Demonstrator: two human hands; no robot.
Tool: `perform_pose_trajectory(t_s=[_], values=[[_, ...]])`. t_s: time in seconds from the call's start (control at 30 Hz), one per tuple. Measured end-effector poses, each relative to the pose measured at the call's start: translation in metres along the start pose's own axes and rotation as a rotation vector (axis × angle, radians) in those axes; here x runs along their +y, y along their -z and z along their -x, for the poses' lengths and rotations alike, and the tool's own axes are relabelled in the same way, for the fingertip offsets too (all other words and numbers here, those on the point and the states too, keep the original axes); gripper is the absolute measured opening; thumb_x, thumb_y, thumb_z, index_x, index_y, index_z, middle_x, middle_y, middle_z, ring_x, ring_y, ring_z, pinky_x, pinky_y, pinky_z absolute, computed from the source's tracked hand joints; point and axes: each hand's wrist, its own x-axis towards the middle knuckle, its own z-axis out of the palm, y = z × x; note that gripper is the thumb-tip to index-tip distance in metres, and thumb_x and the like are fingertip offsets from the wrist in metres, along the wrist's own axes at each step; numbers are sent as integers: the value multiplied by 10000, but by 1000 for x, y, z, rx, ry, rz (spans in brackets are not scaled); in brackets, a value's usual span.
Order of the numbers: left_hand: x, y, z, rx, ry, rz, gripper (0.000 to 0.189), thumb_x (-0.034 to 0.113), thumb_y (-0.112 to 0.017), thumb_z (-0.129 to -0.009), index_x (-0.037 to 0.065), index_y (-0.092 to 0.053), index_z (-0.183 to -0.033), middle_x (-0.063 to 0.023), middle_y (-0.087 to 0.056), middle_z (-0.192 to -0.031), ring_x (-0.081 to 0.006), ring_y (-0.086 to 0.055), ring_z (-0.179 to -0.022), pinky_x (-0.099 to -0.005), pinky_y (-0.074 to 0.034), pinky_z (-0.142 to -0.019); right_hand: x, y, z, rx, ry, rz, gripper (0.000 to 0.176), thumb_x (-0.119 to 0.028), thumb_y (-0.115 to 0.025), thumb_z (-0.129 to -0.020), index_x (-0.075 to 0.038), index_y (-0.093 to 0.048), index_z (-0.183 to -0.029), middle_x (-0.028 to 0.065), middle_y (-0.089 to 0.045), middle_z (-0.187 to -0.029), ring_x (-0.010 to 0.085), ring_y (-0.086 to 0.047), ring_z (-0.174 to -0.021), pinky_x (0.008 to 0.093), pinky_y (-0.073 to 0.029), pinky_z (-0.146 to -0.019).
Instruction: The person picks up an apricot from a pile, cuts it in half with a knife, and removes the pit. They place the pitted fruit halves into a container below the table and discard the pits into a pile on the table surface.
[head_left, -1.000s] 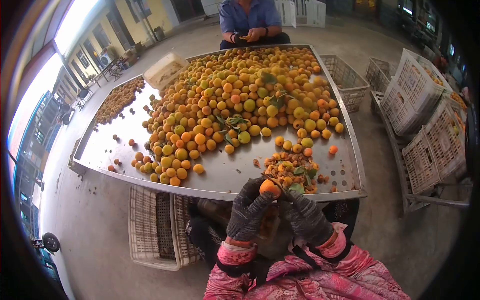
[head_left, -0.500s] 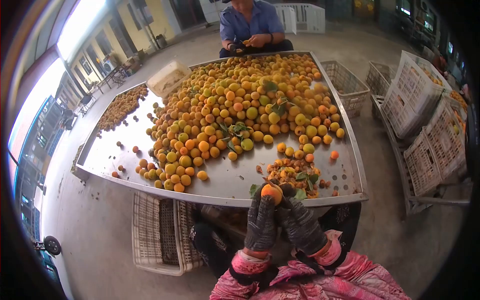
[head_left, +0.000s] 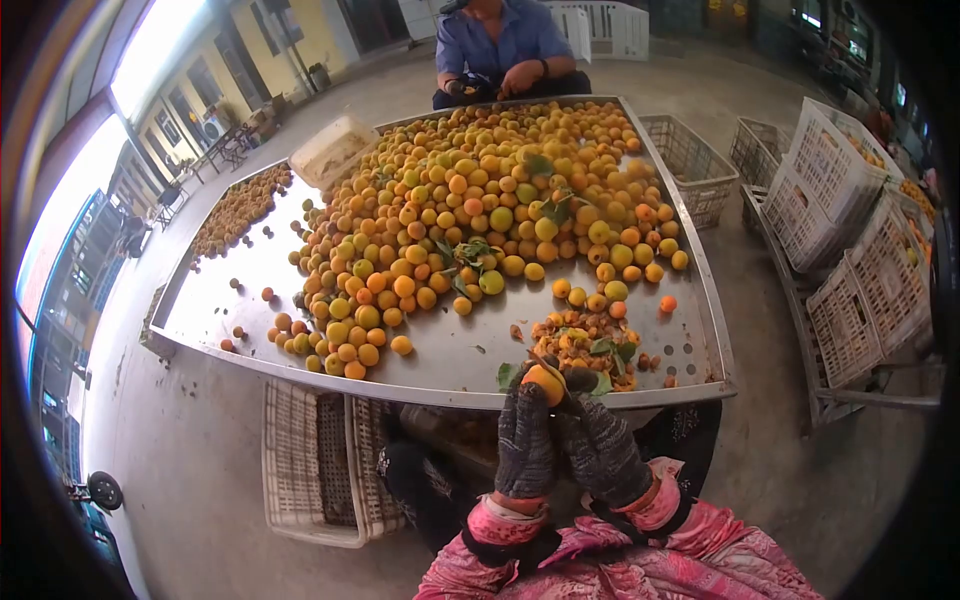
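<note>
Both my hands wear dark grey knitted gloves and meet at the near edge of a metal table (head_left: 450, 385). An orange-yellow fruit (head_left: 543, 384) sits between the fingertips of my left hand (head_left: 524, 445) and my right hand (head_left: 603, 447), and the fingers of both are pressed around it. Just beyond them lies a pile of torn fruit pieces (head_left: 570, 342) with green leaves. A large heap of yellow and orange fruit (head_left: 480, 190) covers the middle and far part of the tabletop.
Across the table sits a person (head_left: 500, 50) in a blue shirt. A pale tub (head_left: 335, 150) rests at the left rim, near small brown pieces (head_left: 240, 210). Crates stand below (head_left: 310, 470), at the right (head_left: 690, 165) and stacked on a cart (head_left: 840, 190).
The other person's hands have moved apart and lower. My hands stay together around the fruit, which has turned slightly. The view has shifted a little.
</note>
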Motion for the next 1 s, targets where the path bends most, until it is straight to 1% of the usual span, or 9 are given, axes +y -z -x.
perform_pose_trajectory(t_s=[0.13,0.23,0.33,0.4,0.63,0.8,0.83,0.9,1.0], values=[[34,12,-5,-239,218,-183,471,298,-571,-869,-14,-459,-1204,-99,-579,-1036,-173,-554,-944,-285,-455,-827,0,25,-10,-57,223,262,331,-62,-583,-786,-2,-563,-1111,187,-556,-1133,335,-568,-996,387,-477,-834],[58,8,-7,-364,181,-393,340,247,-533,-898,15,-503,-1144,-35,-574,-1003,-101,-530,-877,-242,-455,-757,-8,38,-17,-256,-38,58,342,-60,-596,-767,12,-568,-1100,200,-560,-1123,345,-562,-1009,402,-470,-853],[36,7,3,-161,72,-276,312,226,-526,-902,14,-504,-1129,-37,-574,-986,-103,-533,-862,-251,-465,-739,19,27,-6,-209,520,580,347,-79,-604,-758,20,-574,-1089,213,-556,-1122,355,-556,-1019,419,-458,-872],[26,0,6,-133,46,-178,368,258,-529,-899,4,-485,-1162,-62,-577,-1008,-134,-539,-899,-268,-453,-785,11,11,1,-114,32,257,355,-74,-600,-755,28,-572,-1095,212,-549,-1136,351,-553,-1028,422,-451,-884],[18,0,4,-137,-187,-359,411,309,-551,-883,7,-475,-1151,-103,-582,-999,-178,-548,-938,-297,-449,-828,0,15,2,-130,71,268,379,-61,-583,-785,42,-534,-1146,185,-535,-1176,330,-544,-1049,397,-444,-896],[35,17,-2,-360,5,-198,495,293,-619,-834,3,-438,-1191,-105,-571,-1033,-189,-547,-952,-316,-463,-814,-27,50,-14,-368,-438,-335,366,-85,-528,-875,-8,-475,-1229,144,-562,-1115,211,-532,-1077,301,-438,-895],[33,20,-4,-433,4,-216,531,287,-638,-819,0,-424,-1212,-103,-564,-1052,-190,-545,-956,-319,-466,-810,-25,55,-16,-368,-439,-335,366,-85,-528,-875,-8,-475,-1229,144,-562,-1115,211,-532,-1077,301,-438,-895],[29,20,-4,-439,-29,-207,520,283,-623,-833,2,-419,-1220,-101,-556,-1059,-182,-542,-944,-315,-465,-803,-21,61,-18,-444,380,17,333,-103,-525,-884,-17,-497,-1204,127,-570,-1088,214,-557,-1033,287,-437,-893],[32,-2,4,-339,-63,-174,466,283,-563,-876,1,-422,-1219,-97,-545,-1062,-167,-533,-928,-303,-459,-798,-7,59,-16,-447,-163,-193,337,-94,-550,-858,-6,-506,-1181,147,-563,-1106,260,-572,-1007,319,-441,-898]])
